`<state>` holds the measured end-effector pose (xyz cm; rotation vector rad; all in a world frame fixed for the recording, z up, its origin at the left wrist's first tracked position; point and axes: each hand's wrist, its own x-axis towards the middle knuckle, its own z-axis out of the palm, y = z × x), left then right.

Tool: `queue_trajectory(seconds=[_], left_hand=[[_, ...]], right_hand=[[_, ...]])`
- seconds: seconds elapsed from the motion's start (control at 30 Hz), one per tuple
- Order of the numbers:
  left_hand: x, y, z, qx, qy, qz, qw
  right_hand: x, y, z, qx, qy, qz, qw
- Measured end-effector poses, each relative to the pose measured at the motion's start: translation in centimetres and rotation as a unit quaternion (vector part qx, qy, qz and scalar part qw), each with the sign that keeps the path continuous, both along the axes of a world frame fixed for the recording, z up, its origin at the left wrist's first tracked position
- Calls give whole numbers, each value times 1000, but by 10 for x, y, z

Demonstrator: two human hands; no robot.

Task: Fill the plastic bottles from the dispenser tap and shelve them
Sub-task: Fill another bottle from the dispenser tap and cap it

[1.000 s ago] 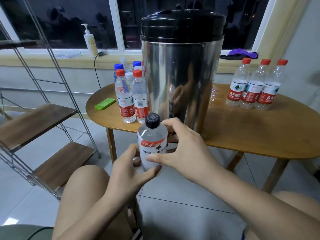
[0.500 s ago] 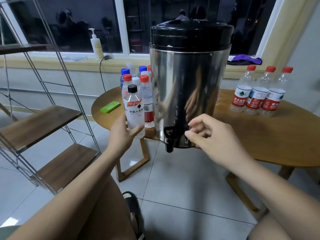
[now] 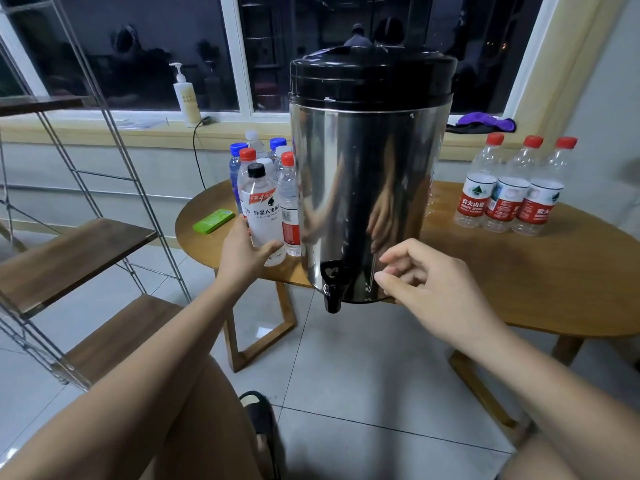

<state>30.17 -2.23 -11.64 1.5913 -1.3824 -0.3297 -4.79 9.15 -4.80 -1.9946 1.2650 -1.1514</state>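
A steel dispenser (image 3: pixel 367 202) with a black lid stands on the wooden table (image 3: pixel 519 282), its black tap (image 3: pixel 331 289) hanging over the front edge. My left hand (image 3: pixel 242 254) grips a clear bottle with a black cap (image 3: pixel 261 209), upright at the table's left end, in front of a cluster of several capped bottles (image 3: pixel 277 174). My right hand (image 3: pixel 429 285) hovers just right of the tap with loosely curled fingers, holding nothing. Three red-capped bottles (image 3: pixel 512 188) stand at the table's right.
A metal-framed shelf unit with wooden boards (image 3: pixel 69 258) stands at the left. A green flat object (image 3: pixel 213 220) lies on the table's left end. A pump bottle (image 3: pixel 185 98) and a purple cloth (image 3: pixel 481 121) sit on the windowsill. My knees and a black sandal (image 3: pixel 263 424) are below.
My right hand let go of the black-capped bottle and moved right beside the tap. My left hand carried the bottle up and left to the table's left end.
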Motion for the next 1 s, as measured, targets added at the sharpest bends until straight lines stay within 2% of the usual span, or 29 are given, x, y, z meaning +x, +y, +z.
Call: queue_trajectory(seconds=[0.4, 0.57, 0.7, 0.8, 1.0], left_hand=[[5, -12, 2, 37, -29, 11, 999], [-9, 24, -4, 58, -10, -19, 998], [-30, 68, -12, 58, -61, -25, 996], [-58, 98, -25, 73, -49, -56, 995], [-113, 113, -63, 147, -100, -163, 970]], right_hand=[[-16, -11, 2, 2, 11, -23, 1000], [-31, -25, 0, 13, 16, -38, 999], [-49, -40, -6, 17, 19, -53, 998], [-65, -51, -12, 20, 24, -66, 997], [-116, -79, -19, 42, 53, -122, 990]])
